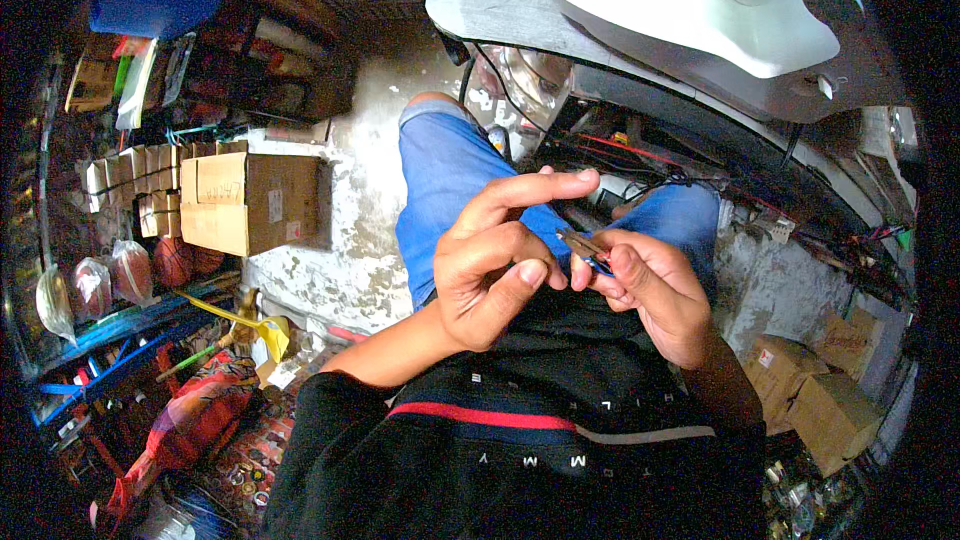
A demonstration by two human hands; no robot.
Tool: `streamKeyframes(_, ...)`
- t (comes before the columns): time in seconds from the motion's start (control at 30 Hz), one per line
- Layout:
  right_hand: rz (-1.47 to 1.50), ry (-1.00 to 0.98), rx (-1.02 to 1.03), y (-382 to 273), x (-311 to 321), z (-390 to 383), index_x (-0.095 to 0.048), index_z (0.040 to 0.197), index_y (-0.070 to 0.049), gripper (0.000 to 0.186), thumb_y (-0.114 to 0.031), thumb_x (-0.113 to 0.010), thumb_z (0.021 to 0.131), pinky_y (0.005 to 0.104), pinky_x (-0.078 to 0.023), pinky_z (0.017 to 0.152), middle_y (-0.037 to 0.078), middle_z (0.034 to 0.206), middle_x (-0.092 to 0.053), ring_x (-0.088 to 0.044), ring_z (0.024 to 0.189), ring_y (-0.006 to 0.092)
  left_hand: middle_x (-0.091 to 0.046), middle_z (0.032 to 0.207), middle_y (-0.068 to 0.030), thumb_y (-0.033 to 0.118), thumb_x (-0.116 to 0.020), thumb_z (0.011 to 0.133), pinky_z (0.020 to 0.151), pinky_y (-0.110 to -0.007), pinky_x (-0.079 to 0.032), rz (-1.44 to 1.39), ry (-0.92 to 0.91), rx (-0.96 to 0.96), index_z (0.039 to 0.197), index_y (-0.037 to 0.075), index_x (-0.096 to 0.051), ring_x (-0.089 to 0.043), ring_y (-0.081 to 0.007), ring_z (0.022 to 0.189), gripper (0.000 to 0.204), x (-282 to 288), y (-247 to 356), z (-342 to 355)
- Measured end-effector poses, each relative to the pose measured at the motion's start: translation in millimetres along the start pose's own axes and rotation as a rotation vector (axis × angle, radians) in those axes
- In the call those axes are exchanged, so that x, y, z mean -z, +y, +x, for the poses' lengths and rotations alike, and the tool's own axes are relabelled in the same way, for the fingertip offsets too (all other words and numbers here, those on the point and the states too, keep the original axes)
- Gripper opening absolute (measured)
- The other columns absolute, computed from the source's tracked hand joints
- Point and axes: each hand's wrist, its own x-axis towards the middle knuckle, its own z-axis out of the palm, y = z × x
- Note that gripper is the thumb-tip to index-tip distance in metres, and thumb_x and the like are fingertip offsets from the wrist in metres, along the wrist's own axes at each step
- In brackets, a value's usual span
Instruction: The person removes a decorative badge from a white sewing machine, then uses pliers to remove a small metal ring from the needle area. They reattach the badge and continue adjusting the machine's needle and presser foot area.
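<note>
My right hand [655,285] is closed around a small plier-like tool with dark metal jaws [580,243] and a bit of blue at its handle. The jaws point up and left, toward my left hand. Beside it, my left hand [495,265] has its index finger stretched out over the tool, while the thumb and the other fingers are bent together. Whatever those bent fingers hold, if anything, is too small or hidden to make out. Both hands are in front of my black shirt, above my lap in blue denim [430,200].
A large grey and white panel [690,10] overhangs the far right, with loose cables [650,180] beneath. Cardboard boxes stand at left [225,202] and lower right [800,390]. Bagged balls [130,270] line the left shelf, near a yellow scoop-like thing [270,333] and red cloth [205,410].
</note>
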Motion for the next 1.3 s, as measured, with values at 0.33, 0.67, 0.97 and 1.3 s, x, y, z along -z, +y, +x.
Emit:
streamKeyframes(0.33,-0.486,0.742,0.517,28.2,55.4,-24.9,-0.055,0.111,-0.001,0.043,-0.04,-0.04,0.1,0.0201,-0.033,0.061,0.0,0.086,-0.052,-0.04,0.07,0.005,-0.055,0.123,-0.03,0.012,-0.05,0.085,0.097,-0.041,-0.043,-0.193,0.132,0.084,0.067,0.0,-0.06,-0.057,-0.0331,0.113,0.024,-5.8,-8.6,-5.0)
streamKeyframes(0.67,-1.429,1.56,0.6,40.2,389.3,-50.5,-0.06,0.114,0.008,0.041,-0.027,-0.058,0.092,0.041,-0.047,0.079,0.023,0.103,-0.064,-0.062,0.09,0.0345,-0.053,0.124,-0.0295,0.018,-0.042,0.09,0.106,-0.046,-0.034,-1.01,0.317,0.505,0.069,0.0,-0.054,-0.055,-0.0358,0.114,0.03,-11.3,-5.6,-5.8)
streamKeyframes(0.97,-1.277,1.729,0.324,-3.6,359.0,-24.9,-0.06,0.103,0.009,0.031,-0.013,-0.06,0.083,0.0477,-0.046,0.086,0.028,0.104,-0.063,-0.06,0.094,0.0424,-0.058,0.116,-0.0264,0.018,-0.042,0.089,0.104,-0.044,-0.036,-1.057,0.32,0.543,0.066,0.001,-0.053,-0.056,-0.0351,0.11,0.03,-12.0,-6.0,-5.0)
streamKeyframes(1.3,-1.851,0.344,0.876,-33.6,30.8,24.8,-0.066,0.108,-0.024,0.026,-0.02,-0.06,0.084,0.0591,0.008,0.113,-0.006,0.12,-0.06,-0.052,0.121,0.0192,-0.062,0.1,-0.0302,0.017,-0.043,0.086,0.093,-0.041,-0.043,-0.852,0.143,0.519,0.059,0.003,-0.049,-0.061,-0.0349,0.096,0.03,-8.6,-4.7,9.2)
